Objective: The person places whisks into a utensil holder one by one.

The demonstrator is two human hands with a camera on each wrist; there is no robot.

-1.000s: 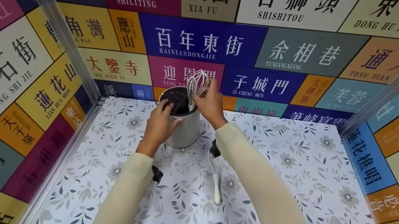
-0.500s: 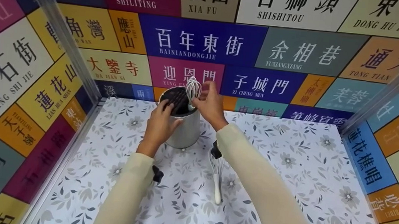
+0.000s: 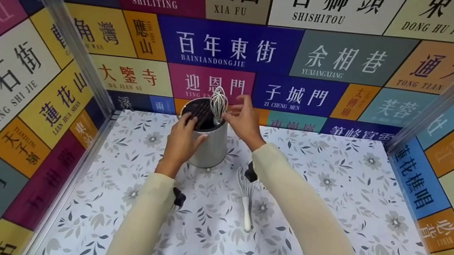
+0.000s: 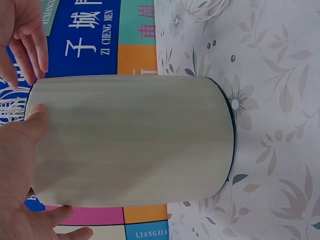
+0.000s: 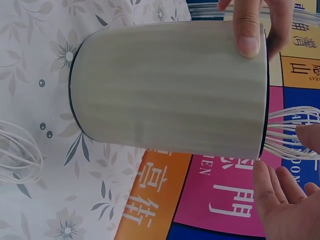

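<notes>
A light-grey cylindrical utensil holder [image 3: 211, 151] with a dark slotted insert stands upright on the table. My left hand [image 3: 182, 142] grips its rim on the left, the thumb [image 5: 248, 44] against the outer wall. A whisk [image 3: 218, 101] stands in the holder with its wire loops up; its handle is hidden inside. Just right of the loops is my right hand [image 3: 245, 119], its fingers loosely spread. The right thumb is very near the wires in the right wrist view; I cannot tell whether they touch. A second whisk [image 3: 247, 206] lies on the table, its pale handle towards me.
The table [image 3: 316, 236] has a white cover with grey leaves and flowers. Behind it rises a panel wall [image 3: 235, 45] with coloured lettered blocks, close behind the holder. Side panels with metal posts [image 3: 102, 78] bound the table left and right.
The whisk has sunk lower into the holder. My right hand has loosened from its wires and shifted slightly right. My left hand has stayed on the rim.
</notes>
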